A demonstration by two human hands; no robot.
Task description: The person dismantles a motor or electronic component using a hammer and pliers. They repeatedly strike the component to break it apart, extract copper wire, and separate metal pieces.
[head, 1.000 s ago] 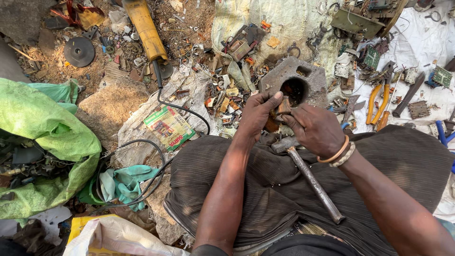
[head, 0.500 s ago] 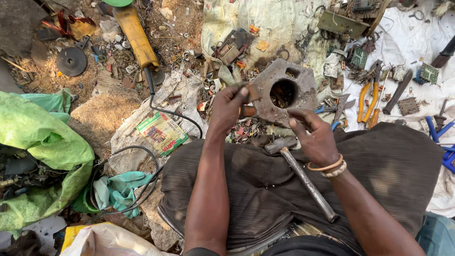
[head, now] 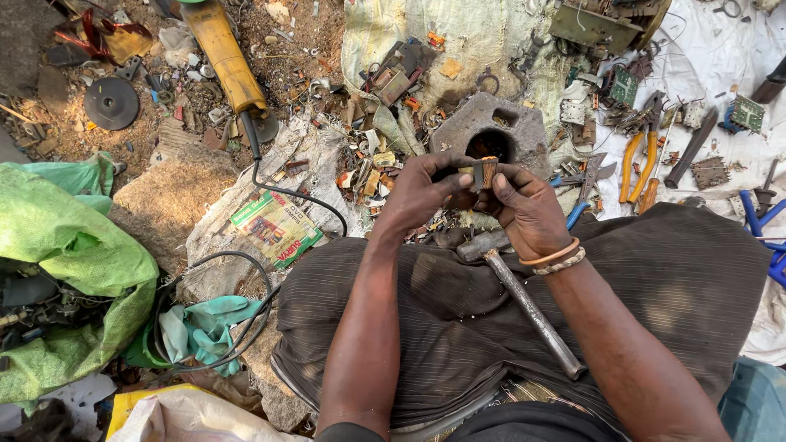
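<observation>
Both hands meet above the lap. The left hand (head: pixel 422 192) and right hand (head: pixel 524 209) pinch a small brown block (head: pixel 485 170) between their fingertips, just in front of the grey metal housing (head: pixel 491 131); its material is unclear at this distance. A hammer (head: pixel 520 299) lies across the striped cloth (head: pixel 679 278).

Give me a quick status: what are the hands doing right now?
Left hand and right hand both pinch a small brown metal piece. Hammer rests on lap, untouched. Grey metal block just beyond; nothing blocking.
</observation>
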